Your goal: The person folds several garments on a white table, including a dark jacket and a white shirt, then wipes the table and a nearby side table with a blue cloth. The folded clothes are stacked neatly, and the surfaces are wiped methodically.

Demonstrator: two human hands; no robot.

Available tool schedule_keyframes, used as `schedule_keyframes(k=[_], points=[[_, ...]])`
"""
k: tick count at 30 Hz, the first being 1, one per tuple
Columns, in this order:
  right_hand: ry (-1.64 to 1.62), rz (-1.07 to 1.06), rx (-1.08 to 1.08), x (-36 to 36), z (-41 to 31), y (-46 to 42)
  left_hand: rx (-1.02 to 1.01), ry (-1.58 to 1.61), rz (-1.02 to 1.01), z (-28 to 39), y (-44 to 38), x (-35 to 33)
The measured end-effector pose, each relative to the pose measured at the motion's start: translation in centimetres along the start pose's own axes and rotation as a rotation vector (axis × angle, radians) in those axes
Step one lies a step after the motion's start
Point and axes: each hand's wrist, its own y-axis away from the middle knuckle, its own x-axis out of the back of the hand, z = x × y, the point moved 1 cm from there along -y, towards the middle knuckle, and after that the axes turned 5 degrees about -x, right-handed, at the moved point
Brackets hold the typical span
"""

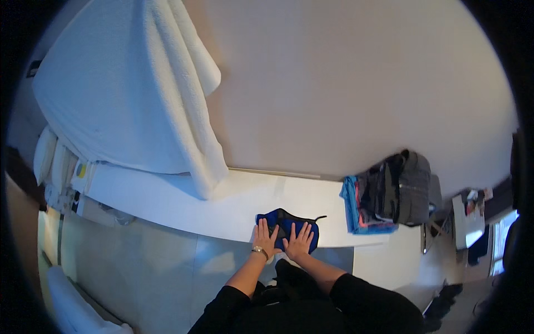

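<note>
A blue and black fabric pouch (281,218) lies at the front edge of a long white bench or shelf (246,196). My left hand (264,238) rests flat on its left part, fingers spread and pointing away from me. Flat on the right part is my right hand (298,243), its fingers also apart. Neither hand is closed around the pouch. A dark strap end sticks out at the pouch's upper right. Its underside and the parts beneath my palms are hidden. I wear a wristwatch (260,251) on the left wrist.
A white fleecy blanket (125,92) hangs over the bench at left, beside pillows (46,154). At right, a dark backpack (406,188) stands against folded blue cloth (351,206). A pale wall (333,92) rises behind; tiled floor (167,259) lies in front.
</note>
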Motion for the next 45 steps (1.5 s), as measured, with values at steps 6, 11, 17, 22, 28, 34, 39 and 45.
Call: schedule_keyframes(k=[6, 11, 17, 22, 28, 34, 39, 45], points=[[0.067, 0.056, 0.044, -1.6, -5.9, 2.0, 0.041, 0.057, 0.240, -4.1, 3.0, -4.3], [0.310, -0.061, 0.234, 0.2, -9.7, 2.0, 0.129, -0.037, 0.183, -7.0, 5.0, -4.4], [0.136, 0.160, 0.518, -1.6, -5.4, 0.3, 0.279, -0.196, 0.053, -6.6, 3.4, -3.3], [0.054, 0.190, 0.682, -1.0, 0.7, -0.4, 0.492, -0.283, -0.137, -0.1, -0.3, 0.0], [-0.045, 0.174, 0.600, 2.0, 14.0, 0.2, 0.289, -0.370, 0.268, 11.4, -4.7, -7.5], [0.000, 0.218, 0.511, 4.0, 29.4, 0.9, -0.045, -0.350, 0.339, 24.6, -10.1, -9.5], [0.015, 0.177, 0.618, 3.9, 34.3, 0.0, -0.173, -0.431, 0.410, 27.3, -10.9, -8.9], [0.103, 0.177, 0.677, 2.0, 32.2, -2.1, -0.259, -0.348, 0.583, 23.9, -10.1, -9.5]])
